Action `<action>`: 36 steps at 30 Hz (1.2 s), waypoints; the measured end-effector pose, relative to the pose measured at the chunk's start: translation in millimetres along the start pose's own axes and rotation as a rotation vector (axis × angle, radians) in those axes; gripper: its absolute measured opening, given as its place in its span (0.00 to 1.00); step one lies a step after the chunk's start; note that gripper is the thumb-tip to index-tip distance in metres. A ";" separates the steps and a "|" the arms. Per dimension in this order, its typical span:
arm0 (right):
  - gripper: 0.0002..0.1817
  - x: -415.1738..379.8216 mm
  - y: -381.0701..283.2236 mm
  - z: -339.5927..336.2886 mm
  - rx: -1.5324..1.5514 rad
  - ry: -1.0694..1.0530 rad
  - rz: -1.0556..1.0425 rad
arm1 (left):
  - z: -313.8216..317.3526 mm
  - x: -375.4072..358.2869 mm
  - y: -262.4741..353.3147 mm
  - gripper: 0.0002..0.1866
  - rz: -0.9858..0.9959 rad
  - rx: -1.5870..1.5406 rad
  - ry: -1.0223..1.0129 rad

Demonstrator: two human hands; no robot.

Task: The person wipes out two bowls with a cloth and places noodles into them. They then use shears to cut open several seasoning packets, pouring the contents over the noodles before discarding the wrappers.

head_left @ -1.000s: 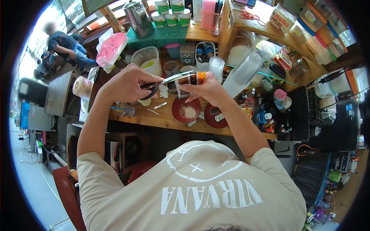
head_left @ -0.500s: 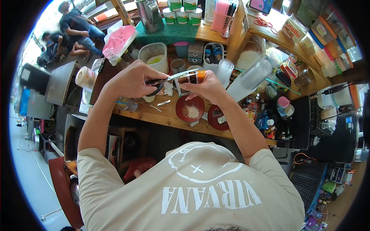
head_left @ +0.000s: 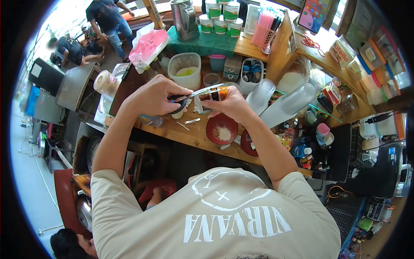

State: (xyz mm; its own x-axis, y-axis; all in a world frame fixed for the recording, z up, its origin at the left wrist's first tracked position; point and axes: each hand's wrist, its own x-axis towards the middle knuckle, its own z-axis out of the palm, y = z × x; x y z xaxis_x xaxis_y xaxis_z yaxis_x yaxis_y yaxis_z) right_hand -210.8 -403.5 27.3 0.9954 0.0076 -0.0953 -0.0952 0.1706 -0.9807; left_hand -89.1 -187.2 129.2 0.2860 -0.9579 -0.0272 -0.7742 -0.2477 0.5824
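My left hand (head_left: 157,96) is closed around the dark handles of a pair of scissors (head_left: 204,91). Their metal blades reach right, along the top of a brown and orange sachet (head_left: 217,95). Between the thumb and fingers of my right hand (head_left: 235,105), that sachet is pinched above the wooden counter. Below it sits a red bowl (head_left: 227,122) with pale powder and some brown bits inside. Partly covered by my right forearm is a second red bowl (head_left: 246,146). A small torn foil strip (head_left: 192,121) lies left of the first bowl.
Behind my hands stand a white tub (head_left: 184,71), a clear jar (head_left: 211,79) and stacked plastic cups (head_left: 284,100). A metal pitcher (head_left: 184,19) is on the green cloth. At the lower left a person's head (head_left: 71,244) shows close by.
My view has shifted, so the counter sits lower and further right. The scissors stay against the sachet, both hands gripping as before. A person's head has appeared at lower left; a standing person behind has moved.
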 end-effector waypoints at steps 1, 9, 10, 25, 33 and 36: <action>0.12 1.4 -1.9 3.4 -0.019 -0.006 0.009 | -0.1 -1.1 -0.4 0.26 -0.016 -0.006 -0.006; 0.12 22.5 0.6 15.6 -0.030 -0.034 0.044 | -2.8 -13.7 -12.8 0.23 -0.082 -0.040 0.025; 0.13 28.0 5.8 14.9 -0.045 -0.055 0.041 | -1.9 -14.5 -16.3 0.23 -0.072 -0.052 0.035; 0.14 56.6 31.0 35.9 -0.166 -0.090 0.095 | 9.7 -24.8 -42.6 0.33 -0.118 -0.035 0.057; 0.16 68.4 39.4 45.2 -0.216 -0.122 0.126 | 8.3 -31.1 -46.8 0.36 -0.137 0.005 0.016; 0.16 73.3 44.9 47.5 -0.166 -0.119 0.127 | 15.7 -33.5 -65.3 0.39 0.023 0.001 0.045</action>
State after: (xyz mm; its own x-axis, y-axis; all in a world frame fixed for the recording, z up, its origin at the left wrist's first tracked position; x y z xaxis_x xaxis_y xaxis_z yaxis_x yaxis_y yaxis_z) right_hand -141.7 -348.5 -15.6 0.9684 0.1360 -0.2088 -0.2103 -0.0036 -0.9776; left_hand -56.9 -141.2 79.3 0.2932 -0.9558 0.0232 -0.7814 -0.2256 0.5818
